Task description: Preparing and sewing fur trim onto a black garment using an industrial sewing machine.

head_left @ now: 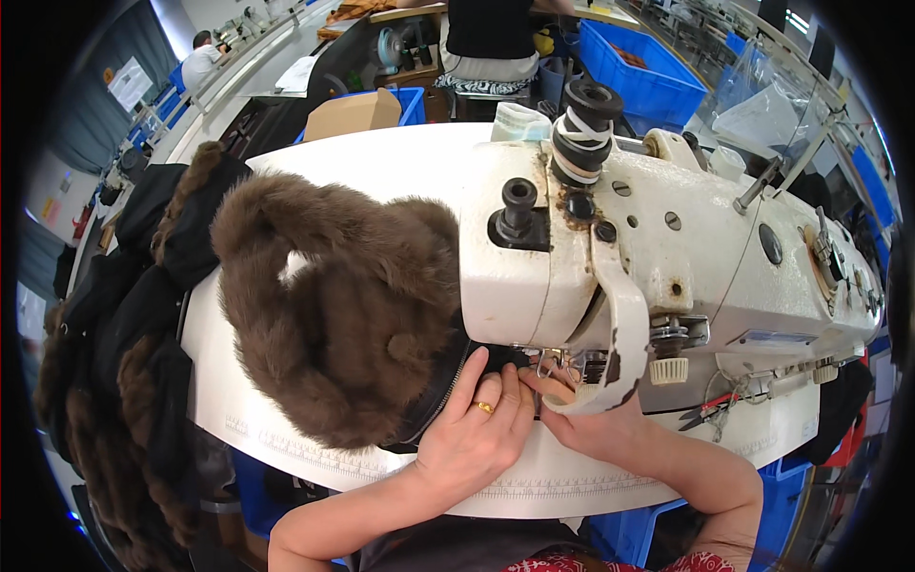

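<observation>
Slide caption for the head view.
Left hand on black zippered fabric with brown fur, right hand at a white sewing machine.

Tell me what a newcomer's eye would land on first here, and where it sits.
Probably the big white sewing machine, its paint chipped, filling much of the right side. Next comes the bulky brown fur piece, heaped on the white tabletop left of it. Low near the centre, the left hand, wearing a gold ring, and the right hand meet near the needle area.
</observation>
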Available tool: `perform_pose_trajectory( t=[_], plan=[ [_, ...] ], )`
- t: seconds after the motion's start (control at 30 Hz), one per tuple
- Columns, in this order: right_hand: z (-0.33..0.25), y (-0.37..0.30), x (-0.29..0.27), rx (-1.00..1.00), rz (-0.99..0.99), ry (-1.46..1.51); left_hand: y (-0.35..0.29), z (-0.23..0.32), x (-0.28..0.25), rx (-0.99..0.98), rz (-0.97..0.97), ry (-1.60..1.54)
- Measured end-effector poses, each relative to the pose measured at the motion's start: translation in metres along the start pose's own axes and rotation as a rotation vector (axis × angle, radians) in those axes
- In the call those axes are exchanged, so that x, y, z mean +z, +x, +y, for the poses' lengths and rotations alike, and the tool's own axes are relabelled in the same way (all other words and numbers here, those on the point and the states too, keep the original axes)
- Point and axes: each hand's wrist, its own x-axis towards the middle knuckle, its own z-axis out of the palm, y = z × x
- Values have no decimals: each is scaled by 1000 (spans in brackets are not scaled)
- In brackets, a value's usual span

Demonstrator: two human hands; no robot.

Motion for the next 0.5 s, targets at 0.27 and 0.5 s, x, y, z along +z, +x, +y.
perform_pose_trajectory(
  t=[0.27, 0.5],
  plan=[
    [2, 1, 6, 144, -204, -20, 6, -12, 5, -16, 59, 21],
    [14, -5, 26, 21, -44, -30, 7, -10, 14, -77, 66, -75]
  ],
)
